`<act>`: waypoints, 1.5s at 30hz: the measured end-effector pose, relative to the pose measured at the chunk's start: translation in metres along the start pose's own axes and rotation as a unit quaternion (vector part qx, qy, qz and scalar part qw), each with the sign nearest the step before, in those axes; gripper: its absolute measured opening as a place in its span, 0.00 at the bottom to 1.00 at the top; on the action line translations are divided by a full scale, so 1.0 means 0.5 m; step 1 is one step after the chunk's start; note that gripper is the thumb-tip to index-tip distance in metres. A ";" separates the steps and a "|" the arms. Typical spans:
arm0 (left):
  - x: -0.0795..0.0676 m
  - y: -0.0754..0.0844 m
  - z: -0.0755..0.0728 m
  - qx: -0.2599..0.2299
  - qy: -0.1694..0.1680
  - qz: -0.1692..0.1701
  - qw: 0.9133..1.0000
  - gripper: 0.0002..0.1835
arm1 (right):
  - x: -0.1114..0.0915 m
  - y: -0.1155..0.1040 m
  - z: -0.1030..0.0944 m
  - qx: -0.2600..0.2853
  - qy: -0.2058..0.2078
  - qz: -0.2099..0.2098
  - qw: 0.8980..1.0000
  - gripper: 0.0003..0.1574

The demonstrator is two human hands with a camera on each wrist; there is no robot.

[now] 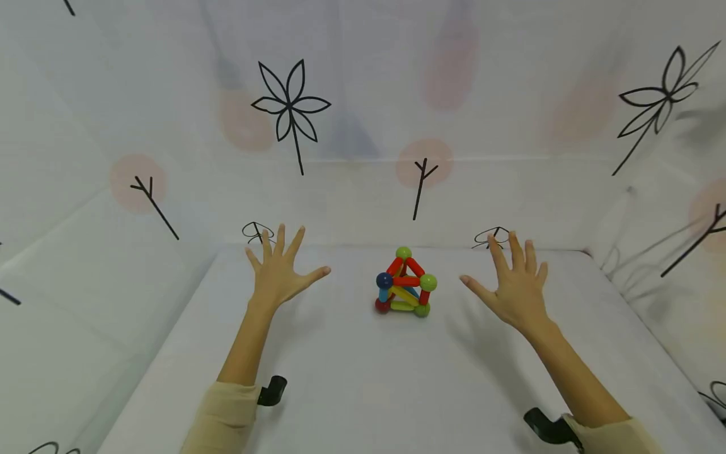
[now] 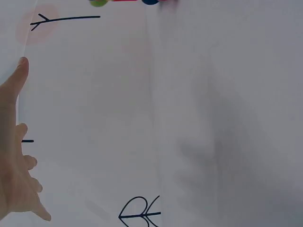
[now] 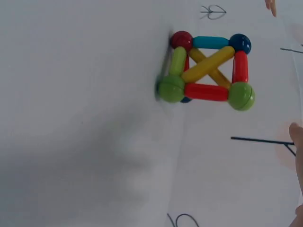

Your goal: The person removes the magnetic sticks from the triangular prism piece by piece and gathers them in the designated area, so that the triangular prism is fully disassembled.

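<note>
A small frame of coloured rods and balls [image 1: 406,282] stands on the white table between the two hands. In the right wrist view, its red rod [image 3: 206,92], crossed yellow rods and green ball [image 3: 172,88] show large. To its left, my left hand [image 1: 278,271] is held up with fingers spread, touching nothing. On the other side my right hand [image 1: 518,290] is raised likewise, its thumb pointing toward the frame and its palm bare. Only the top edge of the left wrist view catches the frame, at a green ball [image 2: 99,2].
The white table [image 1: 351,391] is bounded by white cloth walls [image 1: 351,202] at the back and sides, printed with black flowers and pink dots. A dark wrist-worn device [image 1: 273,391] sits at the left sleeve, another [image 1: 547,427] at the right.
</note>
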State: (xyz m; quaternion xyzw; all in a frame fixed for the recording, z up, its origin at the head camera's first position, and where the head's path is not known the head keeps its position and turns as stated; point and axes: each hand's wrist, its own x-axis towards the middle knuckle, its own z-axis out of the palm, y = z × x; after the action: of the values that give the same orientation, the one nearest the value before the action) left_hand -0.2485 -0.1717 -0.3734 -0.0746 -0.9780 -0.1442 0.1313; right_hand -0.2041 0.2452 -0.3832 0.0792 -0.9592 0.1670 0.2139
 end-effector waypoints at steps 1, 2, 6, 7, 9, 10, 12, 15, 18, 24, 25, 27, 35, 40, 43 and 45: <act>-0.001 0.005 0.003 -0.003 -0.005 -0.001 1.000 0.53 | 0.000 -0.005 0.004 0.012 -0.002 -0.010 1.000 0.57; -0.003 0.010 0.006 -0.009 -0.007 -0.001 1.000 0.53 | 0.000 -0.009 0.008 0.023 -0.004 -0.021 1.000 0.56; -0.009 0.032 0.023 -0.042 -0.004 0.006 0.999 0.51 | -0.002 -0.023 0.029 0.075 -0.019 -0.048 0.996 0.55; -0.010 0.038 0.028 -0.051 -0.001 0.008 0.999 0.50 | -0.002 -0.025 0.034 0.088 -0.026 -0.049 0.995 0.55; -0.013 0.049 0.040 -0.074 0.005 0.013 0.997 0.50 | -0.004 -0.028 0.045 0.113 -0.040 -0.047 0.992 0.55; -0.014 0.055 0.047 -0.083 0.007 0.014 0.996 0.49 | -0.005 -0.030 0.050 0.123 -0.048 -0.044 0.990 0.55; -0.017 0.067 0.061 -0.109 0.012 0.017 0.994 0.49 | -0.007 -0.032 0.062 0.144 -0.058 -0.042 0.987 0.55; -0.022 0.086 0.083 -0.151 0.018 0.025 0.988 0.47 | -0.012 -0.035 0.080 0.174 -0.070 -0.038 0.982 0.54; -0.026 0.107 0.105 -0.195 0.021 0.043 0.980 0.45 | -0.019 -0.038 0.096 0.197 -0.080 -0.033 0.977 0.53; -0.021 0.144 0.144 -0.290 0.015 0.083 0.953 0.36 | -0.023 -0.048 0.117 0.228 -0.081 -0.032 0.970 0.52; -0.019 0.149 0.149 -0.307 0.012 0.089 0.948 0.35 | -0.022 -0.050 0.120 0.236 -0.077 -0.033 0.968 0.51; -0.017 0.158 0.160 -0.335 0.004 0.098 0.937 0.33 | -0.020 -0.055 0.125 0.252 -0.068 -0.038 0.964 0.50; -0.017 0.192 0.189 -0.361 -0.017 0.128 0.923 0.27 | -0.019 -0.071 0.156 0.301 -0.026 -0.054 0.952 0.41; -0.017 0.204 0.202 -0.365 -0.009 0.135 0.921 0.24 | -0.018 -0.083 0.168 0.297 -0.001 -0.053 0.953 0.35; -0.020 0.207 0.207 -0.372 -0.005 0.130 0.919 0.22 | -0.019 -0.088 0.172 0.293 0.002 -0.043 0.955 0.32; -0.024 0.208 0.208 -0.380 0.001 0.125 0.917 0.21 | -0.020 -0.091 0.172 0.292 0.001 -0.038 0.956 0.31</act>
State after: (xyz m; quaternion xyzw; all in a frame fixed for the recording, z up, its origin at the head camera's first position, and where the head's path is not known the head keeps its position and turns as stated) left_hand -0.2424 -0.0431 -0.4455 -0.2403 -0.8321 -0.4874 0.1111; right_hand -0.2181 0.1731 -0.4479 0.1740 -0.8650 0.4313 0.1883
